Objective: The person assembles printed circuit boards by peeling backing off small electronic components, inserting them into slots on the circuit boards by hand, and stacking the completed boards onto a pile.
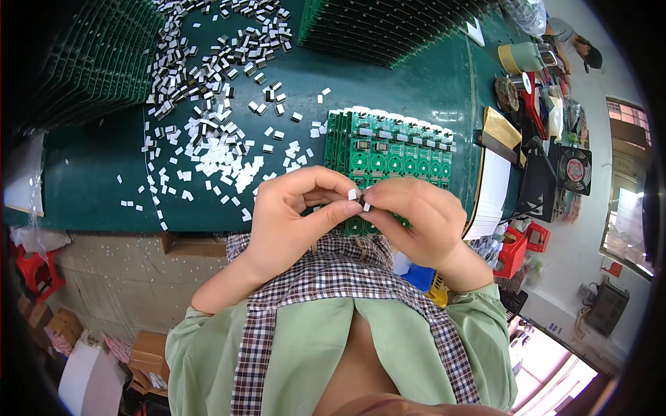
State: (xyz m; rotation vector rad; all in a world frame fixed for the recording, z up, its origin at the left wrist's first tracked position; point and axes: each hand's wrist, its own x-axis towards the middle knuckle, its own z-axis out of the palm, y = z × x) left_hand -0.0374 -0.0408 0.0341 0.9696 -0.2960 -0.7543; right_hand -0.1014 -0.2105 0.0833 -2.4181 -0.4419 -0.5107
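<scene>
Both hands meet over the near edge of a stack of green circuit boards [388, 149]. My left hand [291, 208] pinches a small white rectangular piece [352, 195] between thumb and forefinger. Close against it, my right hand [420, 215] grips a small black component with a white face [365, 204], partly covered by the fingertips. Rows of round pads and small parts run across the top board, and two dark digit displays [372, 146] sit near its left side. Loose white pieces [222, 156] lie on the green table left of the boards.
Many black-and-white components [257, 45] are strewn at the back left. Tall racks of circuit boards stand at the far left [100, 62] and back [388, 28]. White sheets [489, 184] lie right; a fan [575, 171] and another person [572, 48] are beyond.
</scene>
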